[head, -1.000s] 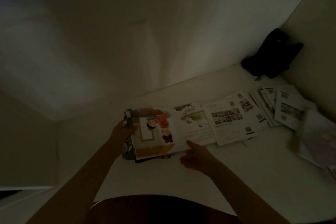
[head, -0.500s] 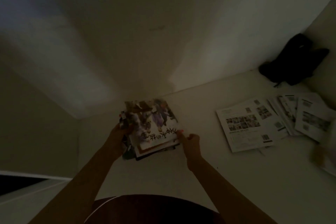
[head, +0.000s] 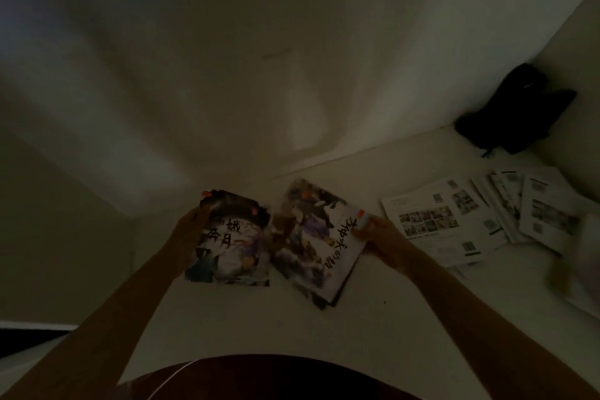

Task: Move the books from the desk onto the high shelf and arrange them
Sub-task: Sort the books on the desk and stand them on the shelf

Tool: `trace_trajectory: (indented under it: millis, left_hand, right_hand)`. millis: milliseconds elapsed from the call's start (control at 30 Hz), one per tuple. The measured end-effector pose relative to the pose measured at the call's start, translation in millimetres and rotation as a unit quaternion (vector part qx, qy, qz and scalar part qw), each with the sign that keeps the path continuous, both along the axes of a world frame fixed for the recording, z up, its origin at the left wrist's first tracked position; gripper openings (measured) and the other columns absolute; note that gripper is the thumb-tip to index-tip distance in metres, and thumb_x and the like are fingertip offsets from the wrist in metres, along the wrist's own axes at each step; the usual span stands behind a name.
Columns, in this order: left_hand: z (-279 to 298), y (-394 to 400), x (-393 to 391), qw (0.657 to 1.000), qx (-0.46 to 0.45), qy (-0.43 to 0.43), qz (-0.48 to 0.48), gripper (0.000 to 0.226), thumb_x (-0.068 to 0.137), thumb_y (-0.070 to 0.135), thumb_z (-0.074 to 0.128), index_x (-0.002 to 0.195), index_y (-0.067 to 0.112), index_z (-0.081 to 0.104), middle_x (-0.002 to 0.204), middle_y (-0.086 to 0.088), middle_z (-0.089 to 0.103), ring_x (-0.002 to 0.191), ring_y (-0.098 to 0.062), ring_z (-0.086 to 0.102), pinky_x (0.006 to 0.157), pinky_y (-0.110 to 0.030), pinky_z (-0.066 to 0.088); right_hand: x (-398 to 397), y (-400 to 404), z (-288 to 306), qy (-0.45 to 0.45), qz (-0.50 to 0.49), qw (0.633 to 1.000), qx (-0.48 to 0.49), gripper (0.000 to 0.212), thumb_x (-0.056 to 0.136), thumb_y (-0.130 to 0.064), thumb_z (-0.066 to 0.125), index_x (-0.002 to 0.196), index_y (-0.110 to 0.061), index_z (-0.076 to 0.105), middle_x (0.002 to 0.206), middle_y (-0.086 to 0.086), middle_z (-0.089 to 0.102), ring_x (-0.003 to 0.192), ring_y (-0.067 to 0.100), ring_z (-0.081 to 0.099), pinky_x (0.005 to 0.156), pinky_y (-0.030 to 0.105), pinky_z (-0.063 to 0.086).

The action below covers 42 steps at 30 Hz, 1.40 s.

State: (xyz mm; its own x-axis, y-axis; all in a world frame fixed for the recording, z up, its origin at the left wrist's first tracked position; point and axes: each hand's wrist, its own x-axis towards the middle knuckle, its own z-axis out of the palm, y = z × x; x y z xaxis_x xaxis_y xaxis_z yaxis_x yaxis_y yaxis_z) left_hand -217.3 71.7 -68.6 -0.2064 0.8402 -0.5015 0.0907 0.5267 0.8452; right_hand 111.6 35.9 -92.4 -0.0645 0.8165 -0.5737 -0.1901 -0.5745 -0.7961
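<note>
My left hand (head: 190,232) has its grip closed around the left edge of a thin illustrated book with dark brush lettering (head: 232,243), and my right hand (head: 378,235) pinches the right edge of a second colourful illustrated book (head: 316,242). Both lie side by side on the white shelf surface (head: 324,328). To the right, near my right hand, fanned white printed leaflets (head: 444,221) crowd the surface, with a black bag (head: 513,114) in the far corner.
</note>
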Motion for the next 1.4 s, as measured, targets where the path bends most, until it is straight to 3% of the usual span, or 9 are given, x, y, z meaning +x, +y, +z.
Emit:
trace_trajectory:
  millis: [200,333,467,700,800,900,1033,1233,1400]
  left_hand:
    - [17.2,-4.4,36.6,0.976,-0.100,-0.006,-0.195,0.051,0.086,0.059,0.043,0.109,0.015,0.056,0.107,-0.005,0.061,0.087,-0.025,0.057,0.077,-0.032,0.048]
    - [9.4,-7.3,53.6,0.917,-0.099,0.029,-0.385,0.028,0.082,0.033,0.067,0.107,0.021,0.061,0.098,-0.006,0.065,0.080,-0.018,0.064,0.072,-0.029,0.052]
    - [-7.7,-10.3,58.5,0.881,-0.167,0.058,-0.438,0.049,0.086,0.030,0.065,0.129,0.017,0.047,0.125,-0.008,0.056,0.105,-0.025,0.058,0.085,-0.034,0.049]
    - [-45.2,-20.5,100.3,0.982,-0.128,-0.007,-0.137,0.044,0.086,0.004,0.063,0.127,0.004,0.048,0.122,-0.015,0.055,0.113,-0.039,0.054,0.091,-0.047,0.046]
    - [-53.1,-20.4,114.9,0.969,-0.090,0.168,-0.155,0.038,0.081,0.014,0.072,0.111,-0.001,0.055,0.110,-0.024,0.057,0.105,-0.043,0.056,0.089,-0.049,0.047]
    - [-51.3,-20.0,129.8,0.891,-0.090,0.406,-0.182,0.079,0.073,0.036,0.077,0.130,-0.005,0.039,0.131,-0.032,0.037,0.119,-0.045,0.039,0.098,-0.053,0.034]
    - [-39.1,-6.5,184.3,0.860,0.033,0.446,-0.246,0.066,0.077,0.022,0.073,0.131,0.000,0.041,0.134,-0.027,0.034,0.121,-0.043,0.035,0.097,-0.049,0.032]
    - [-41.1,-22.7,317.0,0.868,0.168,0.223,-0.410,0.023,0.083,-0.004,0.056,0.105,0.000,0.060,0.116,-0.019,0.051,0.110,-0.030,0.052,0.088,-0.022,0.035]
    - [-57.4,-39.3,378.2,0.830,0.168,0.307,-0.435,0.048,0.090,0.025,0.050,0.135,0.010,0.046,0.149,-0.012,0.030,0.138,-0.030,0.026,0.111,-0.035,0.023]
  right_hand:
    - [-20.9,40.6,41.1,-0.220,0.346,0.907,0.101,0.016,0.087,-0.001,0.060,0.102,-0.002,0.057,0.091,0.010,0.058,0.087,0.021,0.055,0.073,0.031,0.047]
    - [-52.9,53.1,37.1,-0.354,0.411,0.817,0.194,0.032,0.088,-0.005,0.058,0.118,-0.003,0.048,0.116,0.012,0.051,0.098,0.017,0.044,0.082,0.029,0.037]
    - [-66.9,44.6,21.4,-0.327,0.351,0.864,0.152,0.022,0.098,-0.016,0.044,0.117,-0.010,0.035,0.102,0.012,0.051,0.090,0.024,0.051,0.076,0.037,0.044]
    - [-32.3,9.6,-7.0,-0.395,0.095,0.901,0.152,0.046,0.088,0.001,0.049,0.132,-0.005,0.040,0.132,0.017,0.036,0.122,0.028,0.036,0.102,0.029,0.033]
    - [17.6,-15.8,-16.0,-0.457,0.008,0.882,0.119,0.041,0.082,0.009,0.048,0.122,0.000,0.050,0.128,0.021,0.043,0.122,0.032,0.039,0.099,0.025,0.028]
    - [78.2,-40.9,-18.6,-0.491,-0.064,0.867,0.061,0.041,0.079,0.014,0.047,0.118,0.004,0.053,0.122,0.024,0.048,0.118,0.035,0.044,0.093,0.026,0.030]
    - [149.4,-66.8,-22.1,-0.505,-0.123,0.854,0.014,0.030,0.083,0.009,0.051,0.112,0.003,0.055,0.115,0.024,0.050,0.109,0.037,0.049,0.083,0.027,0.034]
    - [219.7,-40.1,-17.7,-0.477,-0.092,0.872,0.061,0.034,0.090,0.000,0.052,0.123,0.000,0.049,0.127,0.019,0.049,0.118,0.030,0.048,0.089,0.021,0.032]
    - [253.4,10.4,-20.5,-0.424,0.043,0.901,0.082,0.049,0.095,-0.006,0.047,0.142,-0.006,0.032,0.147,0.013,0.033,0.136,0.027,0.031,0.109,0.031,0.025]
